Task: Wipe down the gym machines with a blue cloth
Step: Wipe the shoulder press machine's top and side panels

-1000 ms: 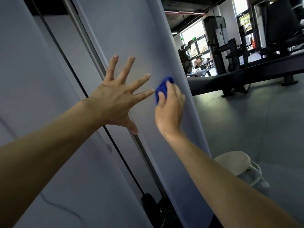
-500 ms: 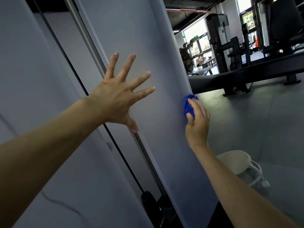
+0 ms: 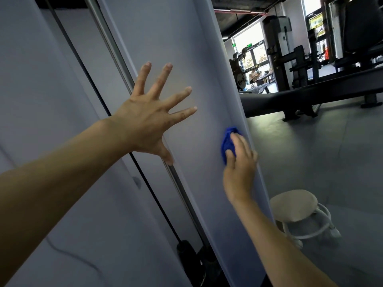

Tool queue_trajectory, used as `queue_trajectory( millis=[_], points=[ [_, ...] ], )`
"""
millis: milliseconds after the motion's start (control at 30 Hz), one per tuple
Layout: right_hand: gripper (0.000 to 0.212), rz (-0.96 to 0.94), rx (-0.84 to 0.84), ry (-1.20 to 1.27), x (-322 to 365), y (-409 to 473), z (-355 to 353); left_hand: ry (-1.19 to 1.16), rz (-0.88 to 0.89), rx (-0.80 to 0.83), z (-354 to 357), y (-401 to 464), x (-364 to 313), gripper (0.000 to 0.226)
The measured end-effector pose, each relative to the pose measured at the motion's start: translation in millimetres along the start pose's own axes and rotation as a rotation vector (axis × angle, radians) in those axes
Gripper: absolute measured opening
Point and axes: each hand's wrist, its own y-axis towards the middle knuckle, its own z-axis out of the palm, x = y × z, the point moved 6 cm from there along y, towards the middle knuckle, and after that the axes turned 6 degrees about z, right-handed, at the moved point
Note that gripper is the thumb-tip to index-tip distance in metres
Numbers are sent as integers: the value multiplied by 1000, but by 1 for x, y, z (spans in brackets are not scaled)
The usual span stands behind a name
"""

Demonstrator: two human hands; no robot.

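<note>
the blue cloth (image 3: 228, 145) sits bunched into a small wad against the pale grey panel (image 3: 182, 59) of the machine, close to the panel's right edge and a little below the middle of the view. the right hand (image 3: 238, 162) has it in its grip, fingers curled over the top of the wad and pressing it flat to the surface; only the left and upper part of the cloth shows past the fingers. the left hand (image 3: 149, 121) is spread wide with straight fingers, holding nothing, and seems to be braced on the same panel further left, near the metal rail (image 3: 112, 46), though actual contact is hard to confirm.

the cloth looks soft, light and limp, so it probably folds and slides under the palm unless it is kept bunched, as it is here. holding it across the back of the wad with flat finger pressure likely suits it better than a pinch at a corner, which would let the rest flap loose. the panel appears smooth and stiff, so the cloth should glide easily, and near the right edge it could slip off the side.

a round stool (image 3: 294, 206) stands on the floor to the right.
</note>
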Motion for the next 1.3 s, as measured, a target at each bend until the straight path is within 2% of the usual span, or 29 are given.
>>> queue_trajectory(
  millis=[33, 167, 200, 233, 333, 400, 433, 533, 600, 633, 667, 767, 800, 833, 933, 1000, 1033, 1067, 1133, 1200, 1300],
  points=[
    [50, -70, 12, -9, 18, -17, 4, 4, -3, -2, 1, 0, 0, 135],
    [65, -615, 165, -118, 77, -88, 19, -15, -7, -8, 0, 1, 0, 132],
    [72, -632, 172, -140, 71, -72, 19, -18, -1, -15, -2, 0, -1, 132],
    [75, -554, 145, -159, 58, -48, 18, -16, 3, -20, -3, 0, -1, 134],
    [62, -187, -18, -154, 10, 35, 7, -10, -3, -2, -1, 0, 0, 136],
    [63, -59, -35, -134, 15, 38, 10, -14, -1, -3, -1, 1, -1, 137],
    [64, -94, -19, -118, 33, 23, 14, -13, -5, -11, 0, 2, 0, 137],
    [54, -502, 107, -42, 92, -54, 23, -20, -1, -28, 0, 0, 0, 133],
    [51, -665, 160, -84, 95, -60, 25, -24, 2, -26, -1, 1, 0, 131],
    [51, -656, 125, -133, 87, -42, 25, -29, 1, -24, -1, 1, -1, 133],
    [53, -553, 82, -162, 71, -15, 22, -29, -3, -21, -2, 1, -1, 135],
    [61, -71, 5, -196, 31, 57, 10, -23, -4, -5, -1, 1, 0, 138],
    [64, -1, 11, -184, 38, 57, 11, -26, -3, -4, -1, 1, 0, 138],
    [67, -14, 25, -170, 56, 45, 14, -26, -3, -8, 0, 1, 0, 139],
    [70, -338, 121, -73, 107, -17, 23, -39, -21, -38, 1, 0, 1, 147],
    [68, -483, 186, -78, 105, -27, 23, -46, -31, -42, -1, 0, 1, 153],
    [68, -496, 178, -114, 96, -14, 21, -47, -31, -34, -1, 0, 1, 153],
    [68, -435, 152, -151, 82, 6, 19, -48, -32, -25, 0, 0, 1, 153],
    [63, -179, 76, -183, 57, 51, 13, -50, -37, -13, 1, 0, 2, 154],
    [60, 1, 18, -189, 58, 65, 12, -56, -41, -6, 3, 1, 2, 154],
    [61, -87, 45, -140, 102, 29, 22, -67, -47, -6, 3, 1, 2, 154]
  ],
)
